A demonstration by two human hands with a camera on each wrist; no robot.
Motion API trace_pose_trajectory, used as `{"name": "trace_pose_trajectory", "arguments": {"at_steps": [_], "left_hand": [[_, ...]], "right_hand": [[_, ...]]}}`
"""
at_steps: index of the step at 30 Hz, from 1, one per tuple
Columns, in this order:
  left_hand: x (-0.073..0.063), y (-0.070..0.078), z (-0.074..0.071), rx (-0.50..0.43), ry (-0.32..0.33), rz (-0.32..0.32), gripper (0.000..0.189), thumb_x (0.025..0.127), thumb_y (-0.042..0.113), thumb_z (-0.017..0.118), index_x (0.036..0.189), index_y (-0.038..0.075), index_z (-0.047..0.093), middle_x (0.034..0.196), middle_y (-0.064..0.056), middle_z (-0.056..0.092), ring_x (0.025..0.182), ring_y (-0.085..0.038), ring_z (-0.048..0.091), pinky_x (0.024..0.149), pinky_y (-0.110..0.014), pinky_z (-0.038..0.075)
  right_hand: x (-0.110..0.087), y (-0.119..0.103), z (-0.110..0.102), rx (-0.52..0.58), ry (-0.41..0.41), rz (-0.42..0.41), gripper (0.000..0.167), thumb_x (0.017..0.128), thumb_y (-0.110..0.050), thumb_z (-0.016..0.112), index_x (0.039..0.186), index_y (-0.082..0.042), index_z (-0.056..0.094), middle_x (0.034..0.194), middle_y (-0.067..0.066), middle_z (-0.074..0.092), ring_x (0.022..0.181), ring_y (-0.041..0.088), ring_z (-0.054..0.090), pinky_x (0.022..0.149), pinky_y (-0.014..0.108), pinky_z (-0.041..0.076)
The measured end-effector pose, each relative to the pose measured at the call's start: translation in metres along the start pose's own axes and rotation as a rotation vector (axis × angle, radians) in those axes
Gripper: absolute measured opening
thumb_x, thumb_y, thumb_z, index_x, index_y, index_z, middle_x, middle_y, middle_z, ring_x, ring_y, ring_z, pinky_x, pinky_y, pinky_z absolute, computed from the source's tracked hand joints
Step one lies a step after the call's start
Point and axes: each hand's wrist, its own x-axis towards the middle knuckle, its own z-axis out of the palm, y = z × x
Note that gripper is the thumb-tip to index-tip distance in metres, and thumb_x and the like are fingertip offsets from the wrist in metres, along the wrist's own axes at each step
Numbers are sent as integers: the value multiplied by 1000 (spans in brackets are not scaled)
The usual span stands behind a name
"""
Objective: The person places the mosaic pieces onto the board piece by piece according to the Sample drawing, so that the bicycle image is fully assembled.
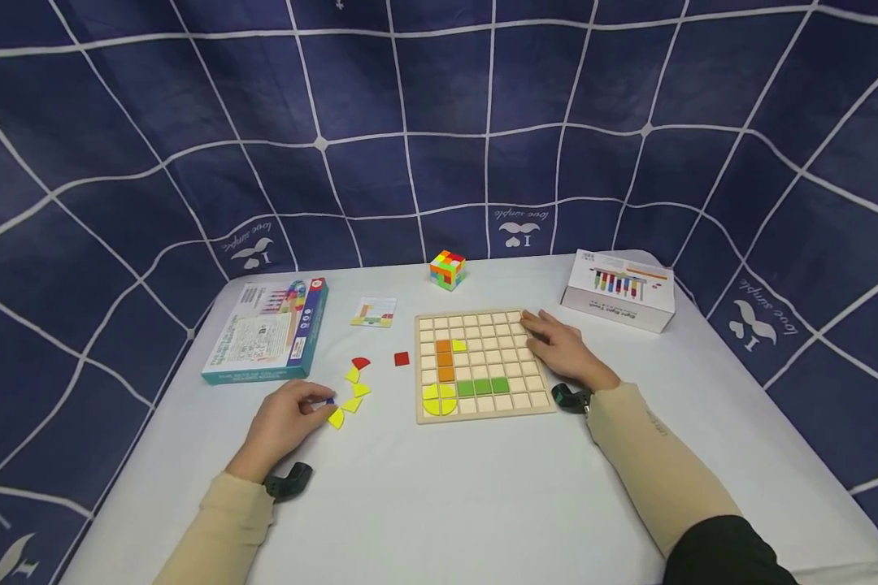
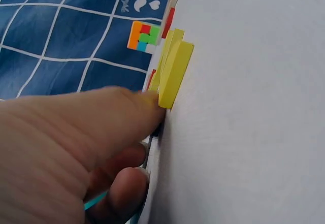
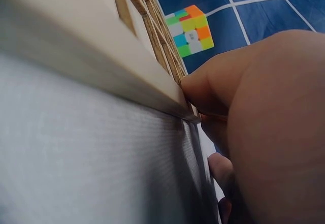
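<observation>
Pinching a blue piece (image 1: 330,400), the left grip (image 1: 285,418) escapes right wrist view.

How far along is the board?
Looks done: orange squares, green squares and yellow pieces sit on the board. In hand: the left hand is at a blue piece, grip unclear; the right hand touches the board. Apparently remaining: loose yellow wedges and red pieces beside it.

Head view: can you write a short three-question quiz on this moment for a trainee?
1. Which hand touches the board?
2. True or false: the cube stands on the table beyond the board's far edge.
3. How many green squares lie on the board?

Key:
1. The right hand.
2. True.
3. Three.
</observation>
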Motion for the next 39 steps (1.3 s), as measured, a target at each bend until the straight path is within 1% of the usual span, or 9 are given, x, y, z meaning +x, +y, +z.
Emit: {"name": "trace_pose_trajectory", "arguments": {"at_steps": [2, 5, 9, 12, 16, 20, 26, 34, 39], "left_hand": [[0, -1, 1, -8, -4, -9, 20, 89, 18, 80, 109, 18, 79, 101, 0, 68, 80, -17, 53, 66, -26, 43], [-2, -2, 3, -20, -17, -18, 21, 90, 15, 78, 111, 18, 79, 104, 0, 69, 82, -17, 54, 68, -26, 44], [-5, -3, 1, -13, -2, -43, 25, 89, 18, 80, 113, 14, 77, 99, -2, 68, 81, -18, 54, 65, -26, 43], [-5, -3, 0, 2, 15, -62, 23, 88, 20, 81, 109, 11, 76, 94, -3, 67, 79, -18, 53, 64, -26, 42], [-3, -3, 0, 18, 13, -61, 17, 90, 19, 80, 104, 11, 76, 93, -2, 66, 78, -18, 53, 64, -25, 42], [-1, -2, 0, 29, 13, -57, 15, 90, 19, 79, 103, 12, 75, 92, -2, 65, 78, -18, 52, 64, -26, 41], [1, 0, 0, 39, 10, -58, 16, 89, 19, 80, 102, 11, 74, 93, -3, 65, 78, -18, 52, 64, -27, 41], [2, 6, -1, 77, -24, -79, 18, 87, 17, 80, 101, 9, 73, 94, -5, 64, 79, -20, 54, 66, -31, 43], [3, 6, -2, 89, -27, -79, 19, 88, 18, 79, 102, 8, 72, 94, -5, 64, 79, -20, 54, 67, -31, 44]], "right_hand": [[-1, 0, 1, 0, -2, 2, 51, 107, -26, 50, 155, -10, 45, 168, 4, 31, 158, 37, 15, 121, 64, 7], [-2, 0, 2, -1, -3, 2, 51, 107, -26, 50, 155, -10, 45, 168, 5, 32, 158, 37, 16, 121, 64, 8], [-2, 1, 4, -3, -4, -2, 51, 107, -26, 50, 155, -10, 45, 168, 4, 32, 158, 37, 16, 121, 63, 9], [-2, 2, 5, -2, -3, -7, 51, 107, -27, 50, 155, -11, 45, 168, 3, 32, 158, 37, 16, 121, 63, 9], [-1, 2, 5, -7, 5, -9, 51, 107, -27, 50, 155, -11, 46, 168, 4, 32, 158, 37, 16, 121, 64, 9], [-1, 0, 3, 1, 16, -10, 50, 107, -25, 51, 154, -10, 46, 167, 5, 33, 158, 37, 17, 121, 64, 8], [-1, -1, 1, 7, 19, -9, 50, 107, -24, 51, 154, -10, 46, 167, 6, 33, 158, 37, 17, 121, 63, 8], [0, -1, 1, 10, 12, -4, 50, 106, -24, 51, 154, -10, 46, 167, 5, 33, 158, 37, 16, 121, 63, 8], [0, 0, 1, 2, 15, -7, 51, 106, -24, 51, 154, -9, 46, 167, 6, 33, 158, 37, 17, 121, 64, 8]]}}
